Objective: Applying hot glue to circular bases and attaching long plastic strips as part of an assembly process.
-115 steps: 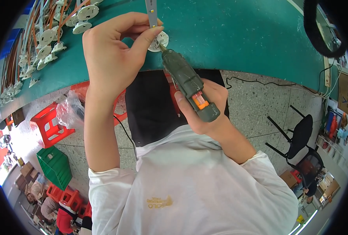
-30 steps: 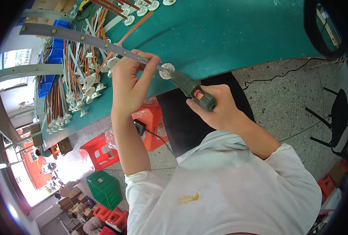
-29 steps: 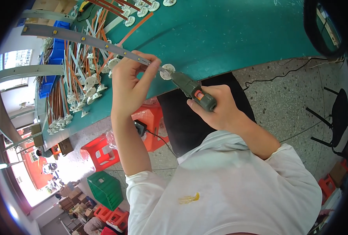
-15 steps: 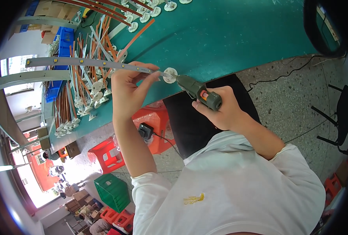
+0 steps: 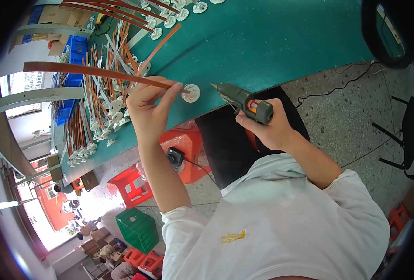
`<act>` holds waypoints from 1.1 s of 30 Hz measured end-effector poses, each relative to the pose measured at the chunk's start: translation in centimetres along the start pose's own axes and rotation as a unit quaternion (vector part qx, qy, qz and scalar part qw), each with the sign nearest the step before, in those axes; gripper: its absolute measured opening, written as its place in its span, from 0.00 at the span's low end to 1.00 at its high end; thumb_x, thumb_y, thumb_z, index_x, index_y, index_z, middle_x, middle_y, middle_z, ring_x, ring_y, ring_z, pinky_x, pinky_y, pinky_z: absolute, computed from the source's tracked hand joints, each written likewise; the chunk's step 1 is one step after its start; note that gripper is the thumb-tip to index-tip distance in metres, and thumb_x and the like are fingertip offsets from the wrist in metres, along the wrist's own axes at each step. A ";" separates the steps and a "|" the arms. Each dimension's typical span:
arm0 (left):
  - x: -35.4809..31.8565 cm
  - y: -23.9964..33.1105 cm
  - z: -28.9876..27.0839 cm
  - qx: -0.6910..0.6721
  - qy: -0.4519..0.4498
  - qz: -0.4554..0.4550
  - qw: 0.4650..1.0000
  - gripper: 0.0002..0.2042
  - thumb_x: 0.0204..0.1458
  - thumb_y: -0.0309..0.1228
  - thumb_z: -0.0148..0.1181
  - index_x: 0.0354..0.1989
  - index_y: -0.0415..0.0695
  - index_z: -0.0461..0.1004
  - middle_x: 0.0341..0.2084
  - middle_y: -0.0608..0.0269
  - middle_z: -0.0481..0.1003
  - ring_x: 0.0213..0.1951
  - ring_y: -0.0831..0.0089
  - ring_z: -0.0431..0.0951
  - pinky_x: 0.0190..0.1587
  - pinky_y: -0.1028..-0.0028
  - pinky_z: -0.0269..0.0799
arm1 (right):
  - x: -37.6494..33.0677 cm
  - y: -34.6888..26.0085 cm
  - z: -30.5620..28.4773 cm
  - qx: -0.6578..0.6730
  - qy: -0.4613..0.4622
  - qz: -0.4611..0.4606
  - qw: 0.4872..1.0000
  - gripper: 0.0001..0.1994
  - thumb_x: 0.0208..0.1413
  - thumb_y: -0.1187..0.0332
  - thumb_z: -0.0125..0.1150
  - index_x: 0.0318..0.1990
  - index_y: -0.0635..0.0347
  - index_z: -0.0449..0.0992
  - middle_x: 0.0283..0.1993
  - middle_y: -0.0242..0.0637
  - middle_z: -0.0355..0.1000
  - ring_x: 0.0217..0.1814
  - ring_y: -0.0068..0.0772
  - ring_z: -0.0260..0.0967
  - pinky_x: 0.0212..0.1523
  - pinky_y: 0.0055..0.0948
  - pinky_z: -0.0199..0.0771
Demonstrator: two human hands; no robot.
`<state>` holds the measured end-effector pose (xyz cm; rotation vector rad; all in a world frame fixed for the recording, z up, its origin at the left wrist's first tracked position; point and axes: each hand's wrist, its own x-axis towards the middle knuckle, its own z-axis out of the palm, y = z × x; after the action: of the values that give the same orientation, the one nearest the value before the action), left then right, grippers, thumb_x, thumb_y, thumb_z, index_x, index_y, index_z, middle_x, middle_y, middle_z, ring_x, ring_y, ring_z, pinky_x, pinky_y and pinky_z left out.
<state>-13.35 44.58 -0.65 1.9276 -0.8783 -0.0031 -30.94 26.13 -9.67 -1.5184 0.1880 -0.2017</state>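
My left hand (image 5: 152, 105) pinches a long, thin LED strip (image 5: 93, 70) close to its right end, with the copper-coloured back showing. At that end is a round white disc (image 5: 192, 94), with clear glue-like material around the joint. My right hand (image 5: 276, 129) is wrapped around a dark green glue gun (image 5: 235, 94). The gun's nozzle points up and left, a short gap away from the disc. Both hands are over the near edge of the green table (image 5: 272, 42).
Several strips on white discs (image 5: 116, 105) crowd the table's left side; another group (image 5: 169, 21) stands at the far edge. Blue bins (image 5: 76, 46) are behind them. Red stools (image 5: 183, 149) and a green crate (image 5: 137, 228) are on the floor; a black chair (image 5: 405, 135) is at right.
The strip in my left hand has turned over, from its LED side to its copper-coloured back, and moved slightly left. My right hand has drawn the glue gun away from the disc, rightward.
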 end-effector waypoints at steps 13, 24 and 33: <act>-1.2 1.5 4.4 -0.001 0.116 -0.067 0.991 0.05 0.50 0.20 0.69 0.35 0.33 0.84 0.24 0.62 0.82 0.27 0.83 0.78 0.32 0.85 0.72 | -0.6 -1.1 0.9 -0.059 -0.007 -0.063 0.996 0.08 0.52 0.75 0.68 0.25 0.66 0.74 0.18 0.35 0.69 0.18 0.21 0.63 0.21 0.25 0.61; -1.5 1.2 4.5 0.042 0.121 -0.048 0.991 0.04 0.50 0.21 0.69 0.33 0.34 0.83 0.22 0.62 0.82 0.26 0.82 0.80 0.32 0.83 0.73 | -0.4 -0.8 1.1 -0.095 -0.009 -0.078 0.992 0.08 0.50 0.76 0.66 0.23 0.65 0.74 0.16 0.35 0.67 0.15 0.26 0.64 0.18 0.26 0.58; -0.6 1.5 3.8 0.057 0.071 -0.034 0.995 0.04 0.50 0.22 0.69 0.33 0.34 0.83 0.22 0.62 0.82 0.26 0.79 0.81 0.31 0.82 0.74 | -0.1 -0.6 0.8 -0.132 0.000 -0.118 0.984 0.04 0.49 0.76 0.67 0.30 0.66 0.77 0.21 0.37 0.71 0.19 0.29 0.68 0.21 0.27 0.64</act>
<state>-15.98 41.55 -1.68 2.0354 -0.7319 0.1460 -30.84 26.95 -9.08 -1.8047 0.0335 -0.3765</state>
